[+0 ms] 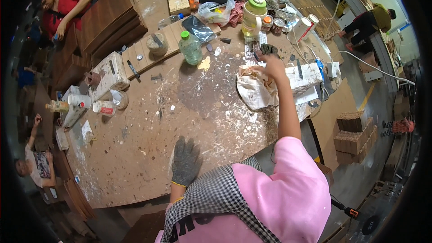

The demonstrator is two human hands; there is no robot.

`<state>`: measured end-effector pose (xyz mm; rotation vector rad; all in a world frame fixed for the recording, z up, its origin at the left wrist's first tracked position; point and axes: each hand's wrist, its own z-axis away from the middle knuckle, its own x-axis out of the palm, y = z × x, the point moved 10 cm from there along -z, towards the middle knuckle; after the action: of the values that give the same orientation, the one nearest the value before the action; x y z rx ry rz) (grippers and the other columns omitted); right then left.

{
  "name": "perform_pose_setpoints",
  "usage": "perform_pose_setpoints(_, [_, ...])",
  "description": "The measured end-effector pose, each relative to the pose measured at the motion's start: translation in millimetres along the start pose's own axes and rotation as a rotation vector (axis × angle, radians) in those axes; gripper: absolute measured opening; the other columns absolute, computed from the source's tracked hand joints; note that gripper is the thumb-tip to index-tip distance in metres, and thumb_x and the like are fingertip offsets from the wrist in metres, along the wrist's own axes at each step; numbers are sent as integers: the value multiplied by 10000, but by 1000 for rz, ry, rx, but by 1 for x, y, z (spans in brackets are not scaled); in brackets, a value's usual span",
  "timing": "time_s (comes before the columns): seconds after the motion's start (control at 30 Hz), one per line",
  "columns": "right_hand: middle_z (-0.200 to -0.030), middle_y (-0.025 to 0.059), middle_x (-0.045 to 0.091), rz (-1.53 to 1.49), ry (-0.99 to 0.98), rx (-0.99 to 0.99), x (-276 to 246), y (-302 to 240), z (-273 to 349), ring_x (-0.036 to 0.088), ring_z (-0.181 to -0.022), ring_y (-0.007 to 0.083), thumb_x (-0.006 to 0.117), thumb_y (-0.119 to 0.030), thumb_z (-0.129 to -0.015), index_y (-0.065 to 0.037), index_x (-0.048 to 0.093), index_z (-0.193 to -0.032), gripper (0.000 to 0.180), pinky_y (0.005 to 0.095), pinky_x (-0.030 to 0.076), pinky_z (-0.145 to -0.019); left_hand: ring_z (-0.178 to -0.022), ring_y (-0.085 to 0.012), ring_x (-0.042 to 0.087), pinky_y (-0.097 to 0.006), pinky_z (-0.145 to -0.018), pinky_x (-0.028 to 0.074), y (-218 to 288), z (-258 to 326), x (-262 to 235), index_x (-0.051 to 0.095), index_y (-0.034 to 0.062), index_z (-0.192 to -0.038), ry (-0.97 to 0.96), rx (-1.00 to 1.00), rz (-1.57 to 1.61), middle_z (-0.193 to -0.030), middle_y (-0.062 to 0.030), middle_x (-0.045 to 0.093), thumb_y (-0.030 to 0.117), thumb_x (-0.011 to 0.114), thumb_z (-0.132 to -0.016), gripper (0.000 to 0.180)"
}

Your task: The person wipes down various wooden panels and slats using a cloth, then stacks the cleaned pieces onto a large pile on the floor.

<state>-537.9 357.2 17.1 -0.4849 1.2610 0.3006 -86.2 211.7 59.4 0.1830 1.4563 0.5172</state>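
Note:
My left hand [185, 159], in a grey knit glove with a yellow cuff, lies flat near the worktable's front edge, fingers stretched out and nothing in it. My bare right hand [272, 66] reaches out over a crumpled, stained white cloth [257, 93]. Its fingers are bent around a small dark thing [258, 56] that I cannot make out. Just beyond the knuckles is a crumpled dark green item [270, 49], partly hidden by the hand. A printed paper strip [250, 47] runs under this spot. Right of my wrist stands a white, paint-smeared block [305, 77].
The stained worktable [148, 153] holds a green-capped bottle [190, 48], a large yellowish jug [253, 17], white tubs [104, 108] and a long board [143, 56]. Cables [335, 54] hang at the right. Stacked brown panels [110, 11] and a person in red [72, 2] are far left.

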Motion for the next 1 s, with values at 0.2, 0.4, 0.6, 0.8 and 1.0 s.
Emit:
perform_pose_setpoints(0.2, [-1226,149,617,10,-125,-81,54,-14,41,635,-1063,308,825,-256,-688,-172,647,-1226,573,434,522,-886,-1403,-467,285,-530,-1164,243,-5,10,13,663,-31,-1147,-18,15,-11,-1427,-232,469,221,692,-819,415])
perform_pose_setpoints(0.4, [-1100,195,594,-191,527,156,-52,9,-1,629,-1022,382,746,-174,-762,-104,576,-1276,546,460,516,-890,-1394,-454,307,-533,-1138,288,-7,12,5,652,-20,-1192,-2,-11,-83,-1434,-225,474,245,709,-820,460])
perform_pose_setpoints(0.6, [-1442,219,450,162,162,234,36,37,-62,492,-1281,422,740,-408,-827,-66,467,-1415,733,530,432,-1023,-1421,-459,254,-550,-1172,215,-15,21,11,663,-4,-1135,4,-53,-60,-1445,-219,464,285,684,-832,419])
perform_pose_setpoints(0.8, [-1404,192,471,134,484,212,-20,-26,-6,463,-1268,380,728,-440,-830,-116,555,-1340,629,537,382,-991,-1391,-436,330,-531,-1145,280,-29,64,19,681,-2,-1147,164,-200,-37,-1390,-216,522,242,745,-779,446])
perform_pose_setpoints(1.0, [-1259,200,545,-197,607,-286,10,-91,107,507,-1171,400,693,-165,-863,-49,641,-1150,315,493,422,-969,-1406,-417,329,-511,-1149,280,-22,97,19,686,0,-1102,289,-259,45,-1416,-201,511,210,754,-784,387])
